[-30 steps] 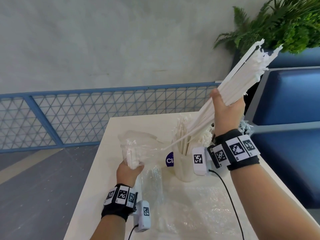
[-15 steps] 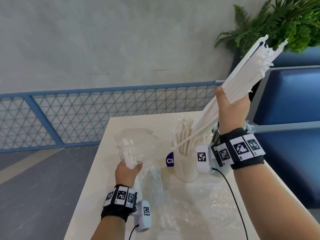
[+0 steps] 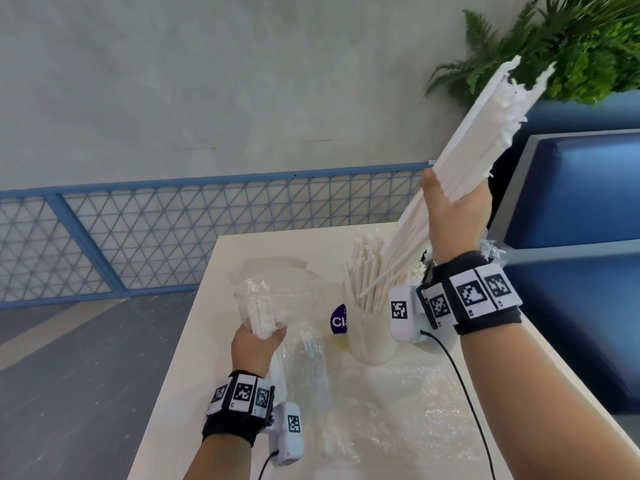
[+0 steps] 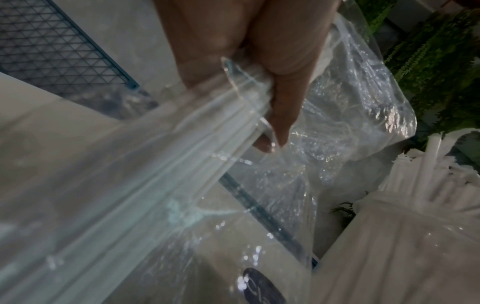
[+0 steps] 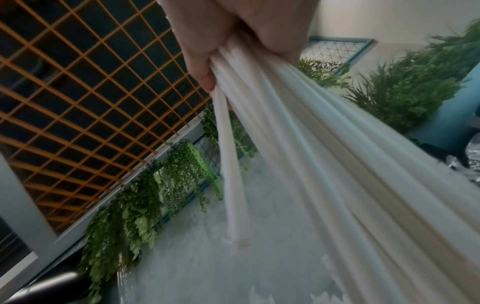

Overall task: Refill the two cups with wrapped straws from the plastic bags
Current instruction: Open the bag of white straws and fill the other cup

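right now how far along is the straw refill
One cup on the table already stands packed with straws. The right hand grips a big bundle of straws above it; the left hand holds a bag with more inside. Left: set the bundle in a cup, empty the bag. The second cup is not clearly visible.

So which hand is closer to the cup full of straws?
Right. The right hand grips a straw bundle just above the cup; the left hand holds a plastic bag off to its left.

Blue mesh railing (image 3: 207, 230), plants (image 3: 571, 46), perhaps artificial.
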The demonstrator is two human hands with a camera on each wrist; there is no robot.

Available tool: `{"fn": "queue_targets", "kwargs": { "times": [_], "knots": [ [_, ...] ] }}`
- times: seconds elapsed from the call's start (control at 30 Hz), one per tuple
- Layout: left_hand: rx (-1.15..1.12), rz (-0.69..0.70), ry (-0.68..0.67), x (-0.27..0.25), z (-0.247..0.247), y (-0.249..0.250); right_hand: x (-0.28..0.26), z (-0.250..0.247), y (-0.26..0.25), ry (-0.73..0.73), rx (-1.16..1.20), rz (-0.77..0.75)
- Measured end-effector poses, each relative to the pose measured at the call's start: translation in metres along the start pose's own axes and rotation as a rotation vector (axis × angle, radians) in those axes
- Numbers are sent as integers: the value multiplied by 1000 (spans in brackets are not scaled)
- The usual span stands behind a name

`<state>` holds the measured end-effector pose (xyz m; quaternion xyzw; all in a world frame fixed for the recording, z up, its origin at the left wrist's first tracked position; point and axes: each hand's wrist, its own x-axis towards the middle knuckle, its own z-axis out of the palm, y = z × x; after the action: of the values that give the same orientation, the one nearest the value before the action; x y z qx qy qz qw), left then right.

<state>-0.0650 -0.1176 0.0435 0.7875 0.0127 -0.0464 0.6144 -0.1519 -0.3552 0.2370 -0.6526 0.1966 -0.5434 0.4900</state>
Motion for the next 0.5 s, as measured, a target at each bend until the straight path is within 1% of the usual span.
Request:
{"fn": "queue_targets", "kwargs": {
  "times": [0.1,0.17,0.23,0.4,0.5],
  "knots": [
    [-19,2,-13,-1,2,1,-12,8,4,-139,-83,-9],
    [-37,20,-31,-3,4,1,-25,15,12,-259,-139,21],
    [-63,26,-54,-5,6,2,-41,20,24,-337,-177,57],
    [-66,75,-85,-10,9,5,-73,26,52,-461,-243,176],
    [-77,91,-104,-14,10,9,-85,25,64,-494,-303,302]
  ]
}}
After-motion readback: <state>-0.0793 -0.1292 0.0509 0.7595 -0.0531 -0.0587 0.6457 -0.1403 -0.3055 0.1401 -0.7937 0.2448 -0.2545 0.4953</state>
